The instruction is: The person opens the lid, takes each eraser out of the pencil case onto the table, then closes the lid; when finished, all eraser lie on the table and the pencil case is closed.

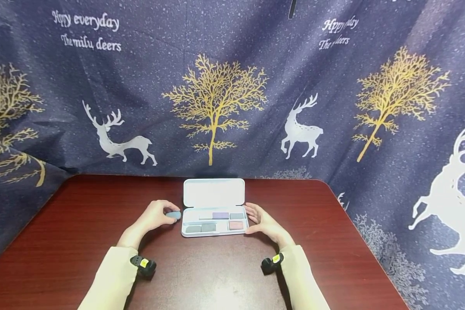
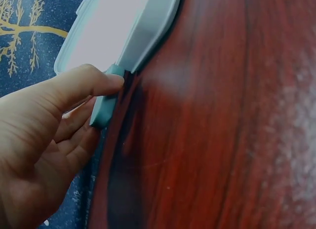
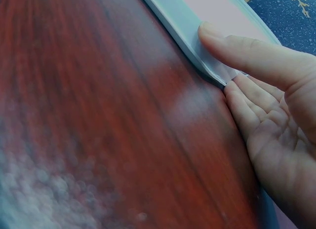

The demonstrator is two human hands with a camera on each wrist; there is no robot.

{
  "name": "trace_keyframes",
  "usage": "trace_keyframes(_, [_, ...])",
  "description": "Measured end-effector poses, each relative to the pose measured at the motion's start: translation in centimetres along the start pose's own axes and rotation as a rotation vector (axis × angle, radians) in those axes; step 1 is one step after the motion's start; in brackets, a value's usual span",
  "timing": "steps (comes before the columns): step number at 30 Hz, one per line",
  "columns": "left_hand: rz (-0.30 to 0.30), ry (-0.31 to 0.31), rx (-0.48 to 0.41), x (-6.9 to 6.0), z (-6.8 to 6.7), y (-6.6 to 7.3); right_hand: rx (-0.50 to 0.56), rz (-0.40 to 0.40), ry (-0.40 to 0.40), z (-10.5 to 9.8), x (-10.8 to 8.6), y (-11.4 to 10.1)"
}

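A shallow white hinged case [image 1: 215, 234] lies with its lid [image 1: 214, 193] raised at the back. Several small rectangular pieces sit in its compartments, among them a purple one [image 1: 220, 215], a pink one [image 1: 236, 225] and a grey-green one [image 1: 208, 227]. My left hand [image 1: 157, 214] pinches a flat blue-green piece [image 2: 104, 106] between thumb and fingers, right beside the case's left end. At the opposite end, my right hand [image 1: 266, 223] rests against the case, thumb by the front corner and fingers, fairly straight, along the right side. The piece's kind cannot be told.
The case stands near the back edge of a reddish-brown wooden table [image 1: 201, 275]. Behind the table hangs a dark blue cloth [image 1: 240, 38] printed with deer and trees. A dark wrist camera [image 1: 146, 268] is strapped over each light sleeve.
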State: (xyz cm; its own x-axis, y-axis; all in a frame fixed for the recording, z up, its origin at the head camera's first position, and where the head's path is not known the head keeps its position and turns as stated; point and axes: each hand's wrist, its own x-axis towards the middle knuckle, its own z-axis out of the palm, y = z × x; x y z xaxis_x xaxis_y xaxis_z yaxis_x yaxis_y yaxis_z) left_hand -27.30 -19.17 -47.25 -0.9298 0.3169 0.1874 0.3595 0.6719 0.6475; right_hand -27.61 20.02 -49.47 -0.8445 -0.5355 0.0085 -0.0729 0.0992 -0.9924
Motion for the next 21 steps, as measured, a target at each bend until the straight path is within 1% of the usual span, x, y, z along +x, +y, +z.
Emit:
trace_keyframes(7, [-0.002,-0.031,0.017,-0.05,0.52,-0.47,0.004,0.0,0.005,0.06,0.0,0.09])
trace_keyframes(12, [0.029,-0.046,0.025,-0.02,0.54,-0.55,0.003,0.0,0.006,0.06,-0.02,0.13])
trace_keyframes(21, [0.053,-0.061,0.028,0.19,0.67,-0.97,-0.006,-0.001,0.007,-0.04,0.1,0.22])
